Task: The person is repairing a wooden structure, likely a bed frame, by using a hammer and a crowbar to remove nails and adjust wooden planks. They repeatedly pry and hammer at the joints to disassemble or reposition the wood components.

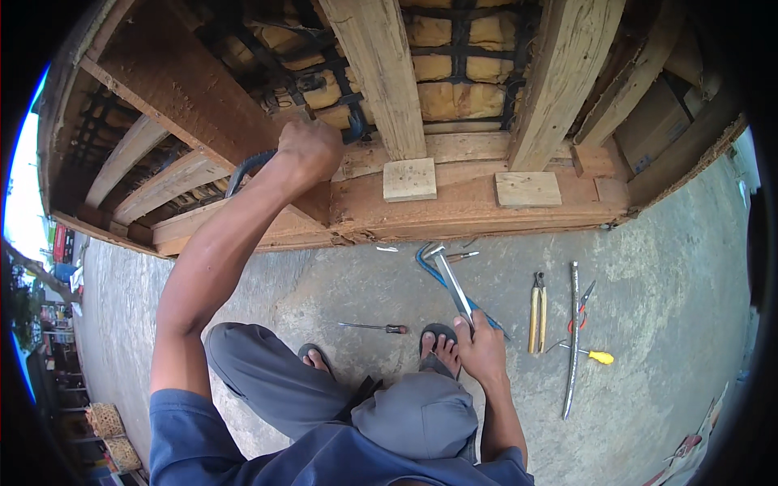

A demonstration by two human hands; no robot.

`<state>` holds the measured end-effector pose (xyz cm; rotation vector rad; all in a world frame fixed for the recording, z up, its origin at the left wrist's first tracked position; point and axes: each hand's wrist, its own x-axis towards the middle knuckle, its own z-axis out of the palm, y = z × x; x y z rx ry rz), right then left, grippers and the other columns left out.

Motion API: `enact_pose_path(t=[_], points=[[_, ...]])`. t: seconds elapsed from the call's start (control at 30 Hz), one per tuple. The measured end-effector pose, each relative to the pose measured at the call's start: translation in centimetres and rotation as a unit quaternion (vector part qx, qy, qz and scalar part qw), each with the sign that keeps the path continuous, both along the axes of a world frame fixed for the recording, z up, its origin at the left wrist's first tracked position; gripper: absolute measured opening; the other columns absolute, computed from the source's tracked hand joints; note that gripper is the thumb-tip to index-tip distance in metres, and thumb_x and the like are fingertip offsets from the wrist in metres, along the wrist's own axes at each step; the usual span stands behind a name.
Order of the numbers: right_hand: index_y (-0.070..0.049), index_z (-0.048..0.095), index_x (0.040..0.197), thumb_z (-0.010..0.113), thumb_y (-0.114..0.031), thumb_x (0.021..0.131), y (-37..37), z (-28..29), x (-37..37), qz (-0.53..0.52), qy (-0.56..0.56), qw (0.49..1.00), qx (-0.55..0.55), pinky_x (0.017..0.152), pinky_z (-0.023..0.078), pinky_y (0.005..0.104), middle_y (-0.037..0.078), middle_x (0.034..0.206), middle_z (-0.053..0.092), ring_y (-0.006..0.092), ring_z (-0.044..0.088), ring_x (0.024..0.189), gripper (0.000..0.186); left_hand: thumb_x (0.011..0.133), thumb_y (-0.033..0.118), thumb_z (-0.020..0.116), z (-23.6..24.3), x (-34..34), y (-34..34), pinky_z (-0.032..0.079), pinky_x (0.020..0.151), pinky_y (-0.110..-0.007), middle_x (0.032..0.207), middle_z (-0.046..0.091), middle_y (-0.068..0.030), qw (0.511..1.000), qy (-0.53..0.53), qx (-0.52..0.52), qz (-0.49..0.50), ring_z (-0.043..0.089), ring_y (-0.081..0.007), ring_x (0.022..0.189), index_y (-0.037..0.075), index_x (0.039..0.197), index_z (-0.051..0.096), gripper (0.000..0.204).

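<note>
My left hand [312,150], arm stretched forward, is closed around a dark blue curved metal bar [253,164] inside the underside of an upturned wooden furniture frame [454,212]. One bent end of the bar shows right of the fist, against the wood; its middle is hidden by my fingers. Low over the floor, my right hand [484,350] grips a hammer [456,283] by its silver handle, the head pointing toward the frame. Beneath the hammer lies a blue hooked metal bar [427,261], partly covered by it.
On the concrete floor [648,324] lie a screwdriver [395,329], long-handled pincers [538,312], a silver rod [574,340], red-handled scissors [583,308] and a yellow-handled tool [600,356]. Wooden beams [381,73] and dark webbing [460,61] span the frame. Baskets [105,421] stand far left.
</note>
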<state>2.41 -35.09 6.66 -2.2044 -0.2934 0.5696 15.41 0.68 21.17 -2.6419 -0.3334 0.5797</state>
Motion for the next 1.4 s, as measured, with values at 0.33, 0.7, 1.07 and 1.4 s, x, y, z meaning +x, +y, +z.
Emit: enact_pose_path(t=[0.33,0.7,1.07,1.4], points=[[0.002,0.062,0.093,0.062,-0.023,0.097,-3.3,-3.1,-0.5,0.008,-0.006,1.0,-0.028,0.059,0.051,0.0514,0.025,0.065,0.063,0.0455,0.067,0.064,0.025,0.096,0.024,0.061,-9.2,6.8,2.0,0.049,0.094,-0.038,0.122,0.072,0.0014,0.937,0.208,0.208,-0.187,0.065,-0.0209,0.12,0.02,0.113,0.078,0.024],[0.001,0.061,0.095,0.061,-0.022,0.098,-5.1,-4.6,-0.3,-0.037,0.008,0.994,-0.102,0.059,0.05,0.0515,0.026,0.067,0.064,0.0459,0.067,0.067,0.023,0.095,0.019,0.064,-12.2,10.3,7.6,0.037,0.116,-0.037,0.148,0.057,-0.004,0.924,0.129,0.136,-0.334,0.047,-0.0225,0.142,0.015,0.131,0.069,0.036],[-0.001,0.061,0.093,0.062,-0.022,0.097,-5.9,-4.9,0.9,-0.042,-0.018,0.991,-0.123,0.059,0.051,0.0545,0.027,0.065,0.064,0.0477,0.067,0.066,0.022,0.088,0.016,0.065,-9.0,10.9,4.4,0.032,0.121,-0.039,0.155,0.049,-0.0093,0.94,0.178,0.093,-0.275,0.04,-0.0265,0.147,0.009,0.139,0.062,0.052],[-0.003,0.064,0.093,0.061,-0.031,0.097,-12.2,-11.9,0.9,-0.073,-0.056,0.955,-0.283,0.064,0.053,0.0562,0.026,0.07,0.067,0.0478,0.068,0.07,0.029,0.086,0.024,0.067,-11.4,12.8,7.0,0.042,0.112,-0.039,0.147,0.058,-0.0028,0.937,0.206,0.096,-0.267,0.049,-0.0241,0.14,0.018,0.132,0.069,0.046]])
